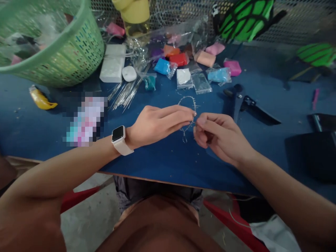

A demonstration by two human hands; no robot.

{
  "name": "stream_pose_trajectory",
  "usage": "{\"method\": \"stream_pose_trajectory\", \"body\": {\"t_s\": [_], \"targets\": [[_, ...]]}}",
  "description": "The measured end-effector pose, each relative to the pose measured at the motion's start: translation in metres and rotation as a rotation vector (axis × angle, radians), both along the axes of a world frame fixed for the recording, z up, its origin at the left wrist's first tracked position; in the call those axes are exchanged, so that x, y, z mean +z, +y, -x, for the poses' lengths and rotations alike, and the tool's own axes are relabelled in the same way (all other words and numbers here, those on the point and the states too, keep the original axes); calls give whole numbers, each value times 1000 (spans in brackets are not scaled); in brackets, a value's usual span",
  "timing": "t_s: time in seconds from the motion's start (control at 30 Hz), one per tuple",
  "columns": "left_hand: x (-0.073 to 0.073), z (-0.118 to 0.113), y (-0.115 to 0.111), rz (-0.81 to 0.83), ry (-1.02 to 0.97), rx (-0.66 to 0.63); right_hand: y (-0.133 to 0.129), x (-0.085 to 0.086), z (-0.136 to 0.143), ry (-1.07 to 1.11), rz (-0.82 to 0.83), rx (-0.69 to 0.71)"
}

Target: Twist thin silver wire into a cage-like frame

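A thin silvery wire (pixel 194 102) is bent into a rounded loop with short ends sticking out and a smaller loop at its lower end. My left hand (pixel 162 122), wearing a watch (pixel 119 134) at the wrist, pinches the loop's right side between its fingertips. Close beside it, my right hand (pixel 220 136) has thumb and fingers pressed together at the wire. The fingers cover part of the loop, so its full shape is hidden. Behind my left hand lies a bundle of straight silvery wires (pixel 127 92).
A green basket (pixel 76 45) holding bags stands at the back left. Several coloured clay packets (pixel 178 59) lie along the back. A black-handled tool (pixel 259 110) is right of my hands, with a black object (pixel 312 154) farther right. Green-and-black leaf-like shapes (pixel 244 21) stand behind.
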State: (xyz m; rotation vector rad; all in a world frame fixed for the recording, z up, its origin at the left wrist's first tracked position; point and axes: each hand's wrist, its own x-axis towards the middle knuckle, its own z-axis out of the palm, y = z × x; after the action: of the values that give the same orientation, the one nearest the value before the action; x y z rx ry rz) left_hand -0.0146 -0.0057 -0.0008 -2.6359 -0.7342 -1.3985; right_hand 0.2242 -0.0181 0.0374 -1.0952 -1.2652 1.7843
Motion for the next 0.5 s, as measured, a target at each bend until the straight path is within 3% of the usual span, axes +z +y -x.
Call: {"method": "stream_pose_trajectory", "body": {"t_s": [0.37, 0.5], "targets": [[13, 3, -6, -145, 42, 34, -8, -1, -1, 127, -43, 75], [15, 1, -8, -167, 58, 93, -10, -2, -2, 93, -133, 57]]}}
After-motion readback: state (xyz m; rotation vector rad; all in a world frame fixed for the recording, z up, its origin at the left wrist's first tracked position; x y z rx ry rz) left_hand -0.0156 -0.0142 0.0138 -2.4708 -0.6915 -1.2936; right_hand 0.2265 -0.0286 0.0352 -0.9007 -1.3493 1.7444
